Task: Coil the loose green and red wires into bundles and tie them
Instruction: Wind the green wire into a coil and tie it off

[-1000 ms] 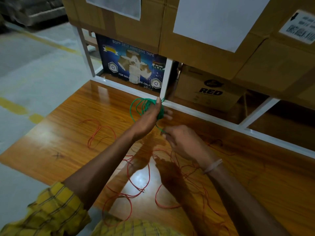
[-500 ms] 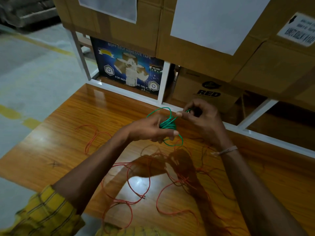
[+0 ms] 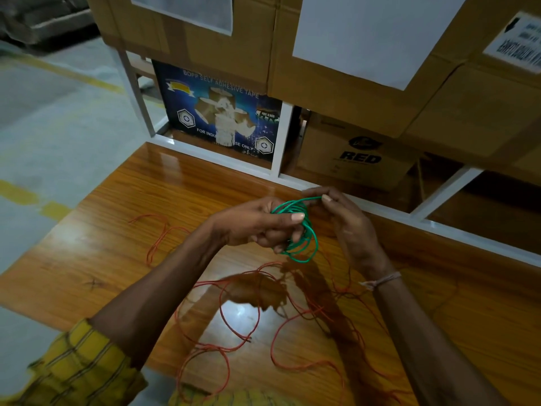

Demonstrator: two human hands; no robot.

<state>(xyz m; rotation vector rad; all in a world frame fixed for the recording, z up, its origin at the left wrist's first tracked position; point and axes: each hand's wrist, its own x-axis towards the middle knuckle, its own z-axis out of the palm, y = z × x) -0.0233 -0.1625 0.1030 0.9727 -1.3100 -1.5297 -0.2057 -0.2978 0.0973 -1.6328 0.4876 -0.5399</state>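
Stacked cardboard cartons (image 3: 336, 71) fill the upper frame, sitting on a white metal rack (image 3: 281, 142). Plain white sheets are stuck on two carton faces. Inside the rack: a blue box (image 3: 222, 112) printed "BOPP SELF ADHESIVE TAPE", and to its right a brown carton marked "RED" (image 3: 357, 153).

Below, a glossy orange-brown wooden table (image 3: 87, 259), strong glare patch near the lower centre. Grey concrete floor (image 3: 44, 127) with yellow painted lines to the left.

Red wire (image 3: 243, 338) lies loose on the table, sprawled in open loops and tangles from the left of the forearms to the lower right edge. Not bundled.

Two bare forearms reach in from the bottom; a yellow checked sleeve (image 3: 73, 367) on the left arm, a pale thread band (image 3: 380, 281) on the right wrist.

Left hand (image 3: 257, 224) held above the table, grip closed around the green wire (image 3: 304, 244), thumb laid across the top of the coil, fingers curled beneath. The coil is several turns thick and hangs down past the fingers, clear of the table.

Right hand (image 3: 348, 227) just beside it, to the right. Its grip pinches one green strand between thumb and fingertip at the top of the coil; remaining fingers loosely bent.
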